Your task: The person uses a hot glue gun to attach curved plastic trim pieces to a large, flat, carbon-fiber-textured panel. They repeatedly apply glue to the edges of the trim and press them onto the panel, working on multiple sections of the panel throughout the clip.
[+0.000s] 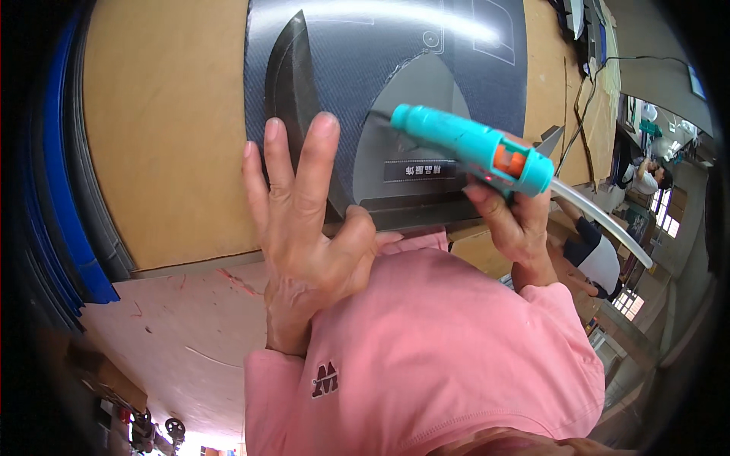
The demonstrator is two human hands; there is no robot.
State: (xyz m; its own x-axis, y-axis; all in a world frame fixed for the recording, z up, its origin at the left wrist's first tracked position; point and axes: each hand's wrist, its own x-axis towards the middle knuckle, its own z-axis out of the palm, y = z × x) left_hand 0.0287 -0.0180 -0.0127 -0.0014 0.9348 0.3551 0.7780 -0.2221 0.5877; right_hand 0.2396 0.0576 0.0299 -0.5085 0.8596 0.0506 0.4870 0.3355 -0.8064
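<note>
In my right hand [517, 220] is a teal glue gun [456, 140] with an orange part inside and a clear glue stick [608, 224] trailing from its back end. Its nozzle points left, above a grey, round-topped panel [414, 91] that bears a black label [418, 170]. My left hand [312, 205] has three fingers stretched out, while its index finger and thumb pinch the near corner of a dark grey panel [293, 80]. This piece has a curved, pointed side and a straight near edge. Part of the corner is hidden behind the fingers.
A dark blue printed mat [502, 91] lies under the panels on a tan tabletop [167, 144]. Blue and black edging [80, 197] runs along the left. At right are a thin black cord [580, 114], a grey pointed piece [549, 142] and two people farther off.
</note>
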